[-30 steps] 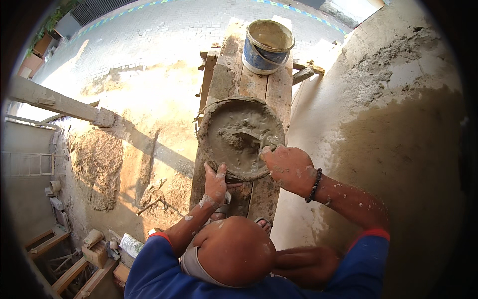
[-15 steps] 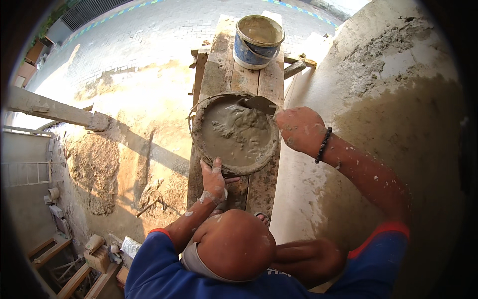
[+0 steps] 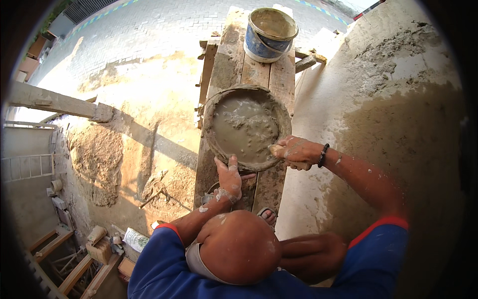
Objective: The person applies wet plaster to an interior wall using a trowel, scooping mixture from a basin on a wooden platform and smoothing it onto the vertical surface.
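Observation:
A round, mortar-crusted tub point(image 3: 209, 122) of wet grey mixture sits on a wooden plank platform point(image 3: 281, 82). My left hand point(image 3: 227, 177) rests against its near left rim, fingers spread. At the right rim my right hand point(image 3: 301, 152) is closed around the wooden handle of a tool point(image 3: 275, 150); its working end is hidden in the mixture. A blue bucket point(image 3: 266, 47) with a dirty pale rim stands on the far part of the planks. My sandaled foot point(image 3: 269, 217) shows on the planks below the tub.
On the right rises a wall point(image 3: 393, 129) with wet and dry render. Left are sandy ground point(image 3: 94, 164), a timber beam point(image 3: 55, 99), a pale ladder point(image 3: 27, 167) and stacked boards, blocks and a sack point(image 3: 135, 239) lower down. Paving point(image 3: 149, 25) lies beyond the platform.
The metal blade seen half a second ago at the upper right of the tub is now out of sight. My right hand has come down toward the lower right rim, turning with the tool.

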{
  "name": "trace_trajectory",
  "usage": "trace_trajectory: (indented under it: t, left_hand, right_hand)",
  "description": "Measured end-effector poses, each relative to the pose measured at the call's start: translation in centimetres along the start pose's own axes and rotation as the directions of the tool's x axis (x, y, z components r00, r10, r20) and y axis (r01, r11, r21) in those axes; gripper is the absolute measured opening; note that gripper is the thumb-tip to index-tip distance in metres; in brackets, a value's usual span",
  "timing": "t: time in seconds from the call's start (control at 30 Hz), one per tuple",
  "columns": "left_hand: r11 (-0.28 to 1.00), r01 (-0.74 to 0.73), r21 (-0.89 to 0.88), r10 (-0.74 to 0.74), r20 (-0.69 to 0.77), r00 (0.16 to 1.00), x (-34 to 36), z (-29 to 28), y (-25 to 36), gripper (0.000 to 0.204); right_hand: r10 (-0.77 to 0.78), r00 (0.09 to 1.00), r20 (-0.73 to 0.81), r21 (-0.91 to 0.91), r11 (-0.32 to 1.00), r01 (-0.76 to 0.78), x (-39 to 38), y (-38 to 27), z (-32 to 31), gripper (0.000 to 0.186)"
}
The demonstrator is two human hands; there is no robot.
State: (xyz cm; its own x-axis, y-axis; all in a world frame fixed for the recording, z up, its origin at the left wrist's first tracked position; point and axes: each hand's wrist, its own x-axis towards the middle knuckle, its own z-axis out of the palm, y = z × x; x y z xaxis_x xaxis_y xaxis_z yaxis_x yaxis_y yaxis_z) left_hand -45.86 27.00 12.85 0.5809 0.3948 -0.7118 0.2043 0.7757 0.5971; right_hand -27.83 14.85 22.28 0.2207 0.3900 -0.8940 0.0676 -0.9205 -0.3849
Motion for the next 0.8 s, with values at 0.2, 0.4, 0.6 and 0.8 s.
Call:
trace_trajectory:
  t: [0.2, 0.4, 0.6, 0.8]
  left_hand:
    - [1.0, -0.007, -0.026, 0.008, 0.021, 1.0, -0.4, 0.3, -0.1, 0.072]
    - [0.999, -0.041, -0.027, 0.045, 0.14, 0.989, -0.1, -0.6, 0.1, 0.063]
    - [0.999, -0.042, 0.013, 0.042, 0.008, 0.999, 0.2, -0.2, -0.7, 0.069]
    - [1.0, 0.0, 0.028, -0.003, 0.084, 0.996, 0.1, 0.1, -1.6, 0.084]
  right_hand:
    - [-0.68, 0.719, -0.143, 0.001, 0.726, 0.687, 0.3, 3.0, 4.1, 0.03]
    - [-0.177, 0.975, -0.137, 0.581, 0.782, 0.223, -2.3, 2.5, 4.6, 0.036]
    - [-0.411, 0.778, -0.475, -0.172, 0.911, 0.376, -4.8, 3.0, 2.1, 0.034]
    - [-0.844, 0.191, -0.501, -0.802, 0.536, 0.264, -2.4, 5.9, 4.5, 0.045]
